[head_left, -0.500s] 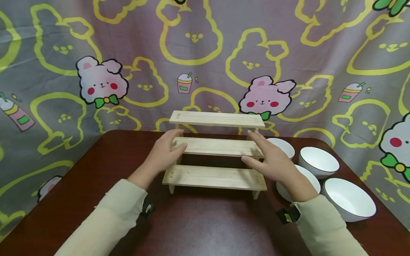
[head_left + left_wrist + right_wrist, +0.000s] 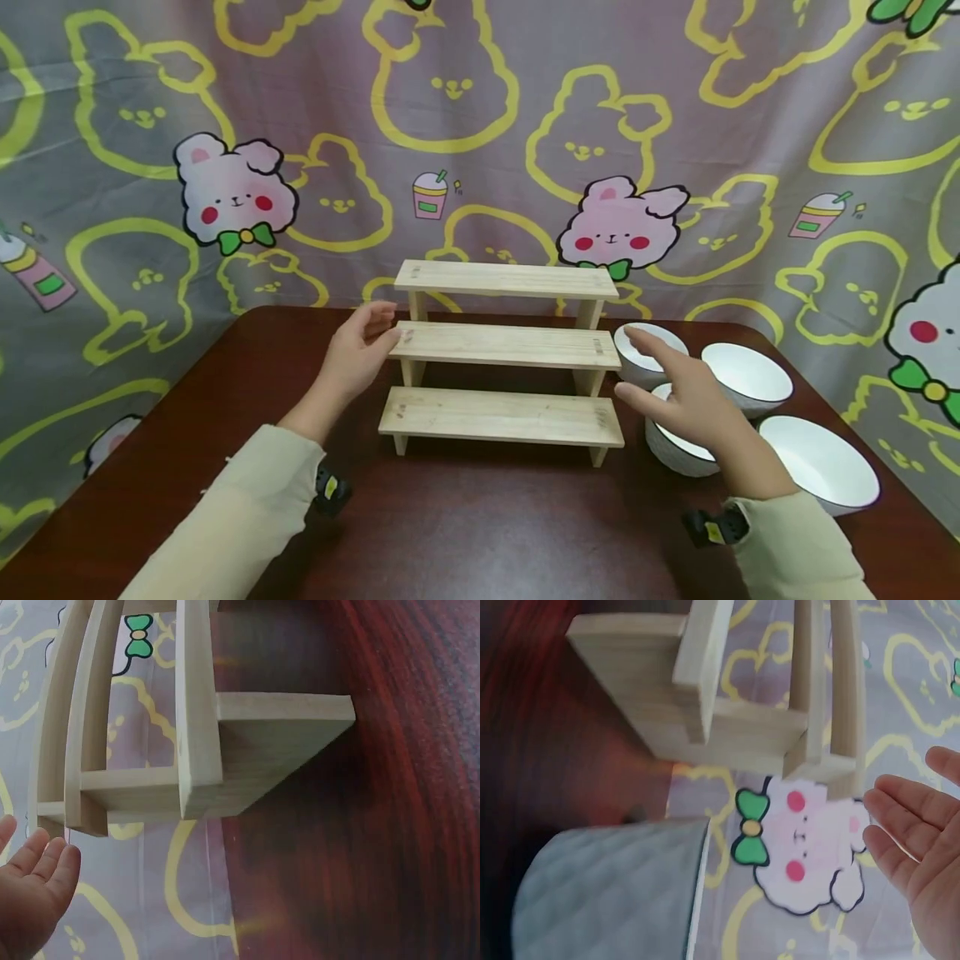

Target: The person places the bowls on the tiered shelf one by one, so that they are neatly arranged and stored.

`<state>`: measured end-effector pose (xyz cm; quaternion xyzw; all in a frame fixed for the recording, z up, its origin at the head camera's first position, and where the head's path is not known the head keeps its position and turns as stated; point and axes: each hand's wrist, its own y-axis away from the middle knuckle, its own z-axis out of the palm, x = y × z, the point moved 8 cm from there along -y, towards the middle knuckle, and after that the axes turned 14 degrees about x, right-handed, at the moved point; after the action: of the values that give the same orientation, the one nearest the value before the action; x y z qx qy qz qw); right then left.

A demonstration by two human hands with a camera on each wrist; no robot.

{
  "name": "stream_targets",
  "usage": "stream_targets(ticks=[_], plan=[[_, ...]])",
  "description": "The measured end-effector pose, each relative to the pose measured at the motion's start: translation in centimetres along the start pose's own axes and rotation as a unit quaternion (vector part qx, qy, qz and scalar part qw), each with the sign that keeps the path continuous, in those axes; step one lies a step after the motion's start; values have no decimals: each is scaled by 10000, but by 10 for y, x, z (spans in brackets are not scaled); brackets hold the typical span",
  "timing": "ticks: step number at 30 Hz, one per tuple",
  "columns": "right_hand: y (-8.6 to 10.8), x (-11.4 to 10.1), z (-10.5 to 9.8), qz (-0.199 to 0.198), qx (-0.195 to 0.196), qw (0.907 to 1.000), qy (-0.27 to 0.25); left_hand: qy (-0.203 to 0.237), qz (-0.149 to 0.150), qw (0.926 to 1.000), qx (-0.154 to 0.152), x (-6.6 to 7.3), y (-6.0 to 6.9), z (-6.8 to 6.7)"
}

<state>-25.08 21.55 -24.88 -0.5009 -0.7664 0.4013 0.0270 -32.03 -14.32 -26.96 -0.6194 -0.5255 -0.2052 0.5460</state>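
A three-tier wooden shelf stand (image 2: 502,343) stands on the dark red table. My left hand (image 2: 358,348) is at its left side, by the end of the middle board, fingers loosely bent and holding nothing; in the left wrist view those fingers (image 2: 46,862) are apart from the boards. To the right of the stand my right hand (image 2: 686,400) hovers with fingers extended, in front of the white bowls. It partly covers a near bowl (image 2: 667,446) and a back bowl (image 2: 637,358). The right wrist view has a bowl's quilted outer wall (image 2: 615,892) below the stand.
Two more white bowls, one at the back right (image 2: 750,375) and one at the front right (image 2: 821,462), sit near the table's right edge. A patterned curtain (image 2: 315,100) hangs behind the table (image 2: 465,525).
Both hands have moved apart from the stand's ends, the left hand to the left and the right hand to the right, over the bowls. The stand has stayed in place.
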Motion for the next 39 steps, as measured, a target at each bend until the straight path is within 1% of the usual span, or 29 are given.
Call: stream_targets(ticks=[3,8,10,13,20,22,25,29,32,34,39], plan=[[8,6,-7,-42,205,9998,2,47,-54,9999,115,-5,0,-3],[21,20,-14,-15,420,9991,68,133,-159,9988,437,-12,0,-8],[25,26,-16,79,445,9990,71,207,-213,9981,533,-14,1,-9],[31,33,-17,247,457,9986,99,255,-250,9976,601,-17,1,-9],[42,50,-15,749,309,9965,183,64,-378,9973,622,-28,2,-7],[45,57,-15,932,231,9951,217,72,-536,9967,606,-32,3,-6],[49,66,-14,1173,93,9927,259,287,-908,9941,526,-38,4,-2],[55,79,-10,1487,-136,9883,323,667,-1411,9868,441,-45,7,4],[60,88,-5,1727,-313,9837,395,830,-1693,9809,468,-48,9,7],[63,92,-2,1810,-392,9816,475,979,-1869,9762,510,-50,10,8],[66,95,1,1753,-321,9818,660,1257,-2152,9667,586,-55,11,12]])
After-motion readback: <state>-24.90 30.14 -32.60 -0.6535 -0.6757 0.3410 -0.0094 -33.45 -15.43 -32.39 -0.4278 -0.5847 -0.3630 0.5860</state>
